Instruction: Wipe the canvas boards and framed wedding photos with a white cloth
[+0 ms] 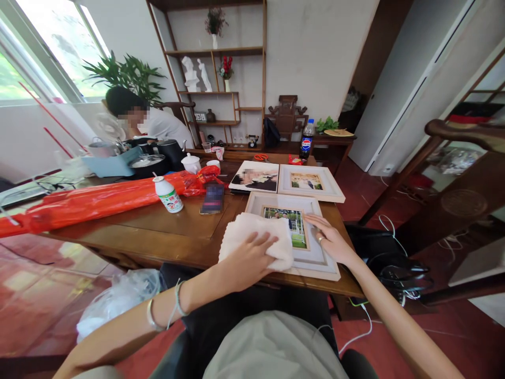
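Note:
My left hand [252, 258] presses down on a folded white cloth [246, 234], its fingers bent into the fabric. The cloth lies over the left part of a light picture frame [311, 269] and hides some of it. Inside that frame is a photo [299, 235] of people outdoors, with a thin wooden inner border. On the frame's right side rests my right hand [325, 234], fingers stretched out, with a ring on one finger. Behind it lie a second white frame [335, 185] with a photo and a picture panel [256, 169].
A white bottle [168, 193], a phone [212, 199] and a long red plastic-wrapped bundle [110, 193] occupy the table's left. A cola bottle [307, 139] stands at the back near orange-handled scissors [261, 157]. Another person [169, 126] sits beyond, at left. A chair [437, 173] is at right.

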Demonstrator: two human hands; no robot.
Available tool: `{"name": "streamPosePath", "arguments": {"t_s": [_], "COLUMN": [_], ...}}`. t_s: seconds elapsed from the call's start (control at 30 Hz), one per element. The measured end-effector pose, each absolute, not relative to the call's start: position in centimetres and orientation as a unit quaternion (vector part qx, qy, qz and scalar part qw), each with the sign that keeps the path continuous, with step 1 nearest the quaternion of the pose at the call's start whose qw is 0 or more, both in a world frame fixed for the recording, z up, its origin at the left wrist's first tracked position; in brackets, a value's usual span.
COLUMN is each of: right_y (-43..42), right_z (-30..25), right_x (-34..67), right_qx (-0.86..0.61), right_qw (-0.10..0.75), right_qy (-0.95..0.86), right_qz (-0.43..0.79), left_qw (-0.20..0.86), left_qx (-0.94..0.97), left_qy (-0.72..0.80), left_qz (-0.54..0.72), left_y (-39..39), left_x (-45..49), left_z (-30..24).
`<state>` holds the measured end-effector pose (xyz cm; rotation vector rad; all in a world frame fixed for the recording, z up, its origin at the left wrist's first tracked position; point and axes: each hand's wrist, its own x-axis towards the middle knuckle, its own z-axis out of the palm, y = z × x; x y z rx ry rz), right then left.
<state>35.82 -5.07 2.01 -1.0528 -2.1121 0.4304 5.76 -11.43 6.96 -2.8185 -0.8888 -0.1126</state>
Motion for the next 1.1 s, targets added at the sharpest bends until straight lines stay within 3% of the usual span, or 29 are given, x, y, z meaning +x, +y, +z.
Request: {"name": "streamPosePath", "arguments": {"t_s": [0.57, 0.77, 0.97, 1.1], "right_y": [-5.2, -5.1, -5.1, -5.1], "right_z": [2.0, 2.0, 2.0, 2.0], "right_x": [35.7, 35.7, 35.7, 35.8], "right_qx": [-0.400, -0.396, -0.401, -0.397], "right_qw": [0.374, 0.373, 0.368, 0.369], "right_qy": [-0.818, -0.821, -0.823, -0.824], "right_qz": [0.174, 0.173, 0.166, 0.164], "left_qw": [0.141, 0.129, 0.060, 0.050], "left_qx": [-0.908, -0.932, -0.949, -0.950], "left_qy": [-0.379, -0.339, -0.308, -0.306], "left_qz": [-0.105, -0.027, -0.027, -0.037], "left_y": [2.7, -2.0, -9.6, -10.0], "left_x": [7.2, 7.4, 6.7, 6.5], "left_z": [7.1, 6.7, 8.0, 7.6]}}
